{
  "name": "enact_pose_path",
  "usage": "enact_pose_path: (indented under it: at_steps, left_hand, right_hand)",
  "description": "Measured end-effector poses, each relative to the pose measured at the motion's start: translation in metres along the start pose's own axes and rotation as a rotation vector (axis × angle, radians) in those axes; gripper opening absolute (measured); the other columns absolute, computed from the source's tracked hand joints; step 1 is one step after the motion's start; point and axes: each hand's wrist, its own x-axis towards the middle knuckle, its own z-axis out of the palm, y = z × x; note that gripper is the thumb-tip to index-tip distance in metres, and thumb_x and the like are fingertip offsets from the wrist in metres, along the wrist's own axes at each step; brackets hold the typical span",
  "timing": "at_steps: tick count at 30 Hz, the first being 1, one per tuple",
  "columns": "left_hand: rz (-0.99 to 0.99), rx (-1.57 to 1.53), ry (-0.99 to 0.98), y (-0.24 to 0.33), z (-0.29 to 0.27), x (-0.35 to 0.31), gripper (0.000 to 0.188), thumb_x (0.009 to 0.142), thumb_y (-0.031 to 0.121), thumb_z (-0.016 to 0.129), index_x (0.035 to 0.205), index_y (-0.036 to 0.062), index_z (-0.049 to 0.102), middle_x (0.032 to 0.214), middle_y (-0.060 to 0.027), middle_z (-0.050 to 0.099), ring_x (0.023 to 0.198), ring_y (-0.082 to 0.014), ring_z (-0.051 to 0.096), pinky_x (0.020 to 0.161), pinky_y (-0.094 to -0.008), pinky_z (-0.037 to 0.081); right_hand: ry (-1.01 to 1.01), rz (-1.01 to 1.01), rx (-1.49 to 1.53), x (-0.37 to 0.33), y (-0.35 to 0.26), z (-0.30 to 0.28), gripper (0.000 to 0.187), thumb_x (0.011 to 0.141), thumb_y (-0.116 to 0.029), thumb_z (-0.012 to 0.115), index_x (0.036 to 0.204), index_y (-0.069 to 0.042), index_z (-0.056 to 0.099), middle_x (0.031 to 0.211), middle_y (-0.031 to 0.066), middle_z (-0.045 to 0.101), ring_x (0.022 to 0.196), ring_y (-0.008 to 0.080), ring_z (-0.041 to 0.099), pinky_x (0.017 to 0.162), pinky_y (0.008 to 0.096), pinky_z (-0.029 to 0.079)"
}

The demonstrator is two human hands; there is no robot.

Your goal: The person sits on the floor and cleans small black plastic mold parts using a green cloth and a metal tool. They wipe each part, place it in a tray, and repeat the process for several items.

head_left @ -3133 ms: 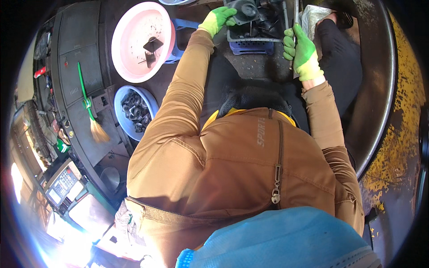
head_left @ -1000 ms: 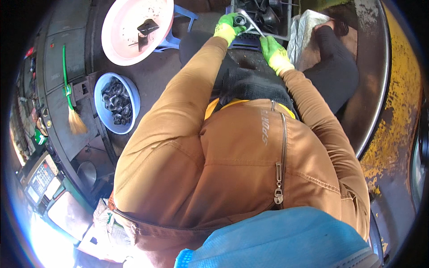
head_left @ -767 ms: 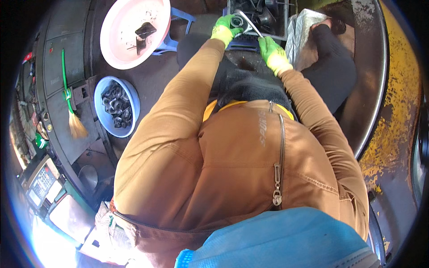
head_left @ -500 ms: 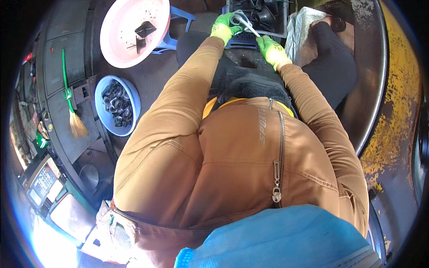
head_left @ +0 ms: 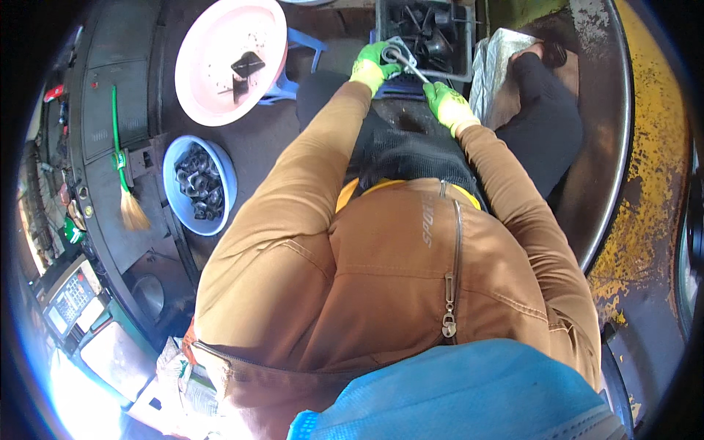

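Shows lime-green and pale yellow on snug fabric gloves (head_left: pixel 369 67), top centre; pale pink on the round plastic basin (head_left: pixel 211 45), upper left.

Left fingers (head_left: pixel 377 53) cover edge of grey part (head_left: pixel 408 50). Near end of metal rod (head_left: pixel 414 70) hidden in right fingers (head_left: pixel 433 92). Pink basin (head_left: pixel 202 70), cropped by top edge, hides part of blue stool (head_left: pixel 308 39). Blue mask (head_left: pixel 455 396) cut off below.

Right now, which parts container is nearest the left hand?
Dark rectangular crate, by the left hand; the round pink basin and blue basin sit farther left.
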Motion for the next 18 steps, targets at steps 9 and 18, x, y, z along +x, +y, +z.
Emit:
enact_pose_path:
  at_steps: [9, 18]
  left_hand:
    - [-0.331, -0.532, 0.328, 0.040, -0.072, 0.030, 0.085, 0.071, 0.047, 0.074, 0.127, -0.0116, 0.047, 0.126, -0.0238, 0.056, 0.114, -0.0314, 0.054, 0.096, -0.0378, 0.042]
    - [-0.195, 0.359, -0.380, 0.043, -0.081, 0.140, 0.037, 0.086, 0.041, 0.058, 0.107, 0.0127, 0.068, 0.090, -0.0005, 0.070, 0.071, -0.0186, 0.062, 0.067, -0.0334, 0.050]
  right_hand:
    - [0.730, -0.686, 0.142, -0.057, 0.019, -0.093, 0.021, 0.093, -0.019, 0.056, 0.103, -0.002, 0.061, 0.092, 0.0148, 0.063, 0.091, 0.0313, 0.060, 0.077, 0.0373, 0.048]
    - [0.101, 0.225, 1.731, -0.069, 0.014, -0.119, 0.034, 0.097, -0.041, 0.046, 0.082, -0.012, 0.052, 0.056, -0.0064, 0.032, 0.041, 0.0058, 0.024, 0.039, 0.0230, 0.019]
